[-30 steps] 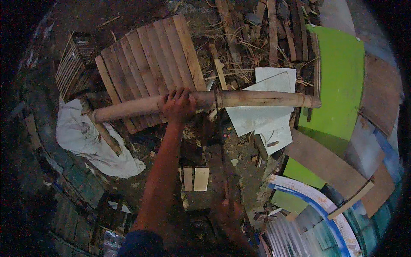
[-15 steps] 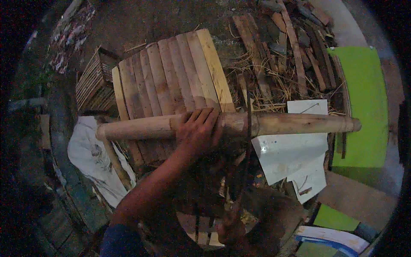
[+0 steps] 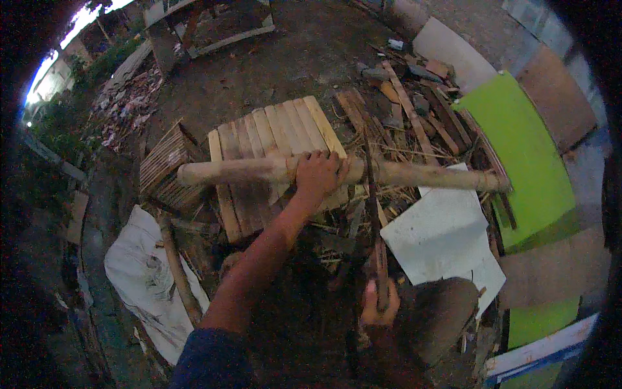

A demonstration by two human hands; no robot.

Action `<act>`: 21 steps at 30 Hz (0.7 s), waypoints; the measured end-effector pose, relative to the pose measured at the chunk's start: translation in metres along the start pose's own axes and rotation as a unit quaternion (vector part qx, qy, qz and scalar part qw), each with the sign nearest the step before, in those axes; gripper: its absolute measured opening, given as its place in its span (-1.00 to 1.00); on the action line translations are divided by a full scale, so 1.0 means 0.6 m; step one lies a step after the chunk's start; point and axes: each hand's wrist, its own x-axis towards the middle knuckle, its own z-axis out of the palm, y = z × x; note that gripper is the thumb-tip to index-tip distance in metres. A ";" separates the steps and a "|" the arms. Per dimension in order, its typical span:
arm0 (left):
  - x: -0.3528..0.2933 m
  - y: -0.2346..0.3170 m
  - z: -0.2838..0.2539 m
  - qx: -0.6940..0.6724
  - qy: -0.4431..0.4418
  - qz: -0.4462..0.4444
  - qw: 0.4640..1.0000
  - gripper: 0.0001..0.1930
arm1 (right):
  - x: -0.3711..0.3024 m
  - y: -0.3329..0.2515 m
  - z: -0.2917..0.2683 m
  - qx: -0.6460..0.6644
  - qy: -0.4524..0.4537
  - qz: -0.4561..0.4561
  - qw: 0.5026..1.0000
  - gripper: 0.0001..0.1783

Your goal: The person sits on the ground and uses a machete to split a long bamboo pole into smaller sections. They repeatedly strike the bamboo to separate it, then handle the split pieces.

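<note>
A thick, pale bamboo pole (image 3: 431, 174) lies crosswise in front of me. My left hand (image 3: 319, 174) is closed over the top of its middle, fingers curled round the far side. Lower down, my right hand (image 3: 380, 308) grips a long, narrow saw (image 3: 374, 214) by its wooden handle end. The saw's dark blade points away from me and crosses the pole just right of my left hand. Whether the blade has cut into the bamboo cannot be made out.
Beyond the pole stands a slatted bamboo panel (image 3: 269, 126), with a slatted crate (image 3: 170, 159) to its left. Scrap wood (image 3: 411, 107) lies far right, near white sheets (image 3: 440, 236) and a bright green board (image 3: 525, 155). A white sack (image 3: 139, 266) sits at the left.
My view has tilted up and shows more ground at the far side. The right hand and saw appear farther forward and right, the saw still crossing the pole. The left hand keeps its hold.
</note>
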 end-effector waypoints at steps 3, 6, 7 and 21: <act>-0.003 -0.006 -0.001 0.021 -0.020 -0.080 0.996 -0.61 | 0.041 -0.057 0.002 0.028 -0.039 -0.053 0.997 -0.71; -0.028 0.006 -0.022 0.035 -0.041 -0.110 0.992 -0.56 | 0.032 -0.064 -0.023 0.015 -0.057 -0.047 0.997 -0.70; -0.032 0.007 -0.031 0.044 -0.041 -0.114 0.992 -0.54 | 0.032 -0.059 -0.028 0.026 -0.061 -0.044 0.997 -0.70; -0.061 -0.012 -0.036 0.041 -0.072 -0.152 0.985 -0.46 | 0.001 0.041 -0.029 0.012 0.015 -0.159 0.987 -0.71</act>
